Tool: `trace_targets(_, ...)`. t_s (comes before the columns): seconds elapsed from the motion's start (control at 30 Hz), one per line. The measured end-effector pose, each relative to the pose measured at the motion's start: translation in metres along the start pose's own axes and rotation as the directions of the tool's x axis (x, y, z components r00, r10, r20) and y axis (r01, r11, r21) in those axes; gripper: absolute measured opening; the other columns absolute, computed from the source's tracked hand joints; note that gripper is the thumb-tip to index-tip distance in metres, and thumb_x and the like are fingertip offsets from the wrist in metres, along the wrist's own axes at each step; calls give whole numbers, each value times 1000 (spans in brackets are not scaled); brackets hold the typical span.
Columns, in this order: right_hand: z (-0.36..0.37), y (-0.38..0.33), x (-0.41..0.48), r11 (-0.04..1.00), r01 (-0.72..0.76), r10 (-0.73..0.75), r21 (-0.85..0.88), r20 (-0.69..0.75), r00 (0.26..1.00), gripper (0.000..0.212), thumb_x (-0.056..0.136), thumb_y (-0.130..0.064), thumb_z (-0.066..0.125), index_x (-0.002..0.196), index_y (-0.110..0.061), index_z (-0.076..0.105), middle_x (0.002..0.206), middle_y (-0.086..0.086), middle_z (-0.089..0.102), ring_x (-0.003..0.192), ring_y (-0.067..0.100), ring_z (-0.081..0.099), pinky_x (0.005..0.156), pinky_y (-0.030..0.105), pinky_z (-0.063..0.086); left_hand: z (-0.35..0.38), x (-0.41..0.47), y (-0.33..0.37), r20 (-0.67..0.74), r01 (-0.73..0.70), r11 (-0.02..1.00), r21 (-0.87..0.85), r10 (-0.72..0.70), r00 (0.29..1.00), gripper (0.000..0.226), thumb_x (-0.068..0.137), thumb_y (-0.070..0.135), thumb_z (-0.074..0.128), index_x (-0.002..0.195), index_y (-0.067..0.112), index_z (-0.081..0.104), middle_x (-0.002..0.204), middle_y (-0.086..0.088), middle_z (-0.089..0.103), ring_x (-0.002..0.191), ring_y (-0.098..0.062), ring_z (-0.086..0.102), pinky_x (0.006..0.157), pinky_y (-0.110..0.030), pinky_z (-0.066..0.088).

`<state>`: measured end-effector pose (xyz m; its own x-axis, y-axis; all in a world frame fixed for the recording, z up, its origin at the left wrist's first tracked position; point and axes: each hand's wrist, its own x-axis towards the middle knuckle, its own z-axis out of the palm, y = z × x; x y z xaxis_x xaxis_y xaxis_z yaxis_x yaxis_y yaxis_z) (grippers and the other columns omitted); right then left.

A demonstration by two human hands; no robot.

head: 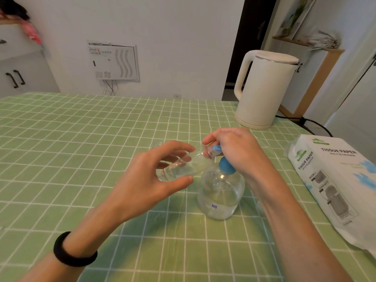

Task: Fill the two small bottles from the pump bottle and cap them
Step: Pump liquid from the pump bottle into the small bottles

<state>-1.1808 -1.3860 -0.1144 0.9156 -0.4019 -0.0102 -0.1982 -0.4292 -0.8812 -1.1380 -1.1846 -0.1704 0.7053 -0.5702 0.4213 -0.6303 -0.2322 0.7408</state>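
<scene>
Green checked cloth (81, 129) over the whole table, nothing spilled on it as far as can be seen. Nearest, black band (74, 250) on the left wrist. Just beyond, left hand (142, 180): thumb below, fingers above, curled round small bottle (183, 167), lifted clear of the cloth. Holds it tilted, base low and toward the left, mouth raised to the blue nozzle (215, 149). Shows some clear liquid pooled at the low end; looks only partly full, no cap on it.

Right beside it, pump bottle (220, 194) upright on the cloth, liquid down in its lower part. On top, right hand (234, 149), fingers folded down over the pump head, thumb tip close to the small bottle's neck. Reads as mid-pump.

Judged from this: first bottle filling, not finished. Left to do: top it up, cap it, then fill and cap the second. Second bottle and both caps not clearly in view; faint clear shape on the cloth behind the left fingers, cannot tell what.

Farther right, tissue pack (335, 176). Farthest, white kettle (266, 88) at the table's back edge.
</scene>
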Motion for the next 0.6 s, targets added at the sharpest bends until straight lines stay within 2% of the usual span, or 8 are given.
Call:
trace_targets(0.07, 1, 0, -1, 999, -33, 32, 23, 9, 999, 39, 95, -10, 45, 79, -21, 80, 84, 0, 80, 73, 3, 72, 74, 31, 51, 1, 0, -1, -1, 3, 1000, 9, -3, 1000, 51, 79, 46, 80, 127, 43, 67, 116, 22, 75, 112, -4, 71, 96, -25, 58)
trace_targets(0.17, 3, 3, -4, 998, -61, 60, 32, 42, 997, 40, 94, -9, 45, 77, -19, 79, 82, 1, 81, 83, 17, 75, 86, 41, 58, 0, -2, -1, -10, 9, 999, 32, -9, 1000, 49, 80, 39, 83, 127, 44, 67, 115, 23, 74, 112, -3, 71, 97, -29, 59)
trace_targets(0.27, 2, 2, -4, 998, -57, 56, 23, 43, 998, 40, 96, -10, 45, 77, -19, 79, 87, 3, 81, 85, 19, 75, 87, 41, 59, 0, -3, -2, -11, 6, 999, 46, -6, 1000, 49, 83, 36, 87, 128, 44, 67, 116, 21, 75, 112, -4, 71, 98, -34, 60)
trace_targets(0.3, 2, 2, -3, 999, -48, 47, 20, 41, 998, 40, 97, -10, 45, 78, -20, 79, 88, 2, 80, 85, 18, 74, 86, 40, 58, 0, -3, -2, -11, 7, 999, 46, -6, 1000, 50, 83, 37, 87, 128, 44, 67, 116, 21, 75, 112, -3, 71, 98, -35, 60)
trace_targets(0.4, 3, 2, 0, 1000, -21, 21, 13, 3, 1000, 40, 98, -11, 47, 78, -24, 80, 83, -11, 74, 80, 4, 66, 71, 27, 47, 1, -2, -1, -11, 2, 999, 32, -2, 1000, 51, 79, 48, 80, 128, 46, 65, 117, 24, 74, 113, -1, 71, 98, -32, 60)
trace_targets(0.47, 2, 2, 2, 1000, 1, -1, 9, -18, 1000, 40, 97, -13, 48, 76, -26, 80, 76, -14, 71, 74, 2, 63, 65, 25, 43, 1, -1, 0, -10, -3, 1000, 13, 3, 1000, 51, 78, 52, 77, 128, 46, 65, 118, 24, 74, 113, -1, 71, 97, -29, 60)
trace_targets(0.6, 1, 2, 3, 1000, -1, 1, 17, 11, 1000, 39, 97, -12, 48, 76, -24, 79, 65, -19, 72, 62, -6, 66, 69, 27, 45, 2, 0, -1, -3, 5, 1000, 2, -5, 1000, 51, 79, 49, 79, 128, 44, 66, 117, 21, 74, 113, -3, 71, 97, -28, 59)
